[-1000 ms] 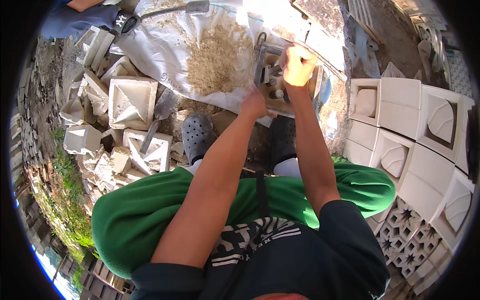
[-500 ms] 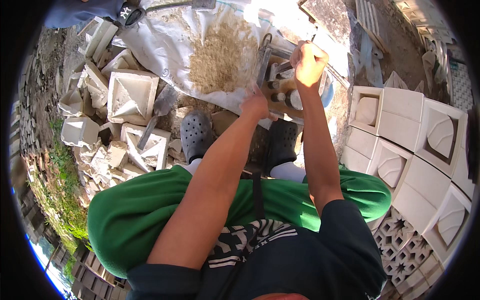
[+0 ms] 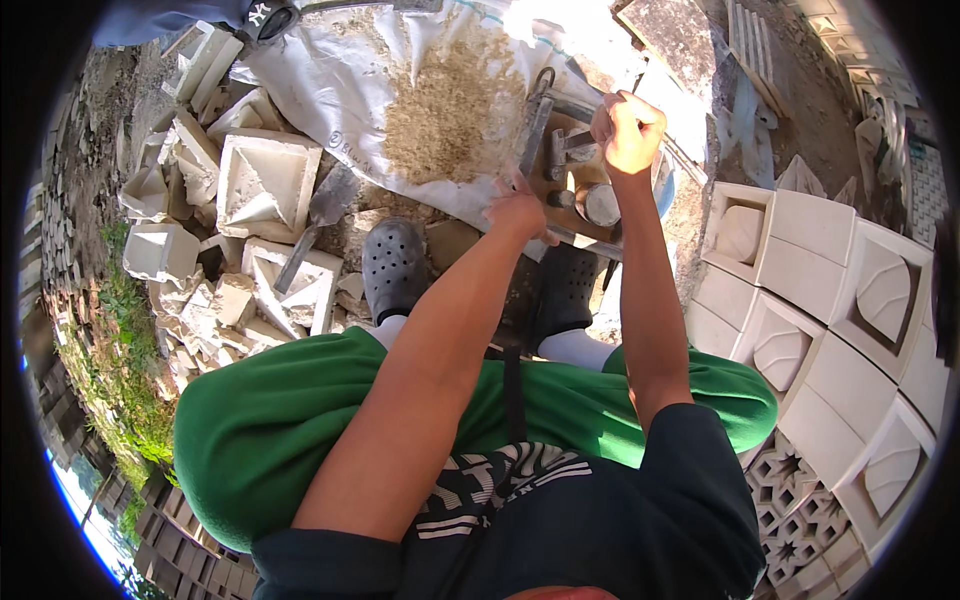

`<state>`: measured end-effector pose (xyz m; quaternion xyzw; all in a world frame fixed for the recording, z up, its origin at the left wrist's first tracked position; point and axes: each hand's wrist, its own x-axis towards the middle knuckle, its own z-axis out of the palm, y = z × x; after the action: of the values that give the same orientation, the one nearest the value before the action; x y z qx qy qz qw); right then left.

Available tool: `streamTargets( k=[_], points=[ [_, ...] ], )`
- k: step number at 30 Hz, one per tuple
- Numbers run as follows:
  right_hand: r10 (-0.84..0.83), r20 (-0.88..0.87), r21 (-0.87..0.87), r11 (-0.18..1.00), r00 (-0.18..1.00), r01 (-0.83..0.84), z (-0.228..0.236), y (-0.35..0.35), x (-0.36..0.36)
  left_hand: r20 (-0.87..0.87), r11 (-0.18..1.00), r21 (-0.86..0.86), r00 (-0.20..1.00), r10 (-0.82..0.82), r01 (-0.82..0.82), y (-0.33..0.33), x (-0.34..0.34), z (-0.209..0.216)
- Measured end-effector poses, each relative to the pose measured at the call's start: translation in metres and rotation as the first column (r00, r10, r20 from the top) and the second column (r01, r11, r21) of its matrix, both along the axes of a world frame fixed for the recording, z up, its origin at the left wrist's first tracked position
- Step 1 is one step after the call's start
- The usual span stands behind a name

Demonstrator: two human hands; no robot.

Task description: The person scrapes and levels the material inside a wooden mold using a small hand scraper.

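Observation:
Between my feet and the sand lies a metal mould [image 3: 535,135], a frame with upright cylinders [image 3: 602,205] inside it. My left hand [image 3: 520,213] grips its near left corner, with a finger and the thumb along the edges. Over the right part of the mould, my right hand [image 3: 632,130] is closed in a fist round the handle of what looks like a hammer [image 3: 558,155]. The hammer's metal head hangs above the mould, left of the fist. My right hand and forearm hide the mould's right side.
A white sheet [image 3: 310,95] bears a heap of sand [image 3: 450,110]. On the left are a trowel [image 3: 325,210] and broken cast blocks [image 3: 265,185]. Finished pale blocks [image 3: 810,240] stand stacked on the right. A cap [image 3: 265,20] and blue sleeve show at the top left.
My right hand has shifted slightly right and down, and the hammer's head has come into clearer view. My left hand stays on the mould's corner.

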<state>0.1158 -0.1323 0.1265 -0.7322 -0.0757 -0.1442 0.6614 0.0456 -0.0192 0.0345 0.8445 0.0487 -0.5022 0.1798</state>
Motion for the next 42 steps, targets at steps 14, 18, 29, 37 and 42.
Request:
streamTargets(
  k=[14, 18, 29, 37, 42],
  points=[
    [0.067, -0.087, 0.181, 0.982, 0.994, -0.050, 0.013, 0.005, -0.007, 0.017, 0.999, 0.000, 0.999, 0.046, -0.046, 0.006, -0.002, 0.007],
    [0.119, -0.065, 0.253, 0.962, 0.991, -0.100, 0.013, 0.002, -0.012, 0.020, 0.993, 0.003, 0.993, 0.120, -0.121, 0.005, -0.003, 0.010],
    [0.036, -0.099, 0.149, 0.989, 0.994, -0.021, 0.004, 0.005, -0.008, 0.039, 0.995, -0.018, 0.994, 0.102, -0.102, 0.004, -0.002, 0.007],
    [0.052, -0.094, 0.230, 0.973, 0.994, -0.029, 0.007, 0.005, -0.012, 0.044, 0.991, -0.041, 0.990, 0.133, -0.131, 0.004, -0.008, 0.008],
    [0.073, -0.047, 0.264, 0.963, 0.996, -0.058, 0.003, 0.003, -0.018, 0.049, 0.990, -0.045, 0.989, 0.139, -0.137, 0.004, -0.005, 0.009]
  ],
)
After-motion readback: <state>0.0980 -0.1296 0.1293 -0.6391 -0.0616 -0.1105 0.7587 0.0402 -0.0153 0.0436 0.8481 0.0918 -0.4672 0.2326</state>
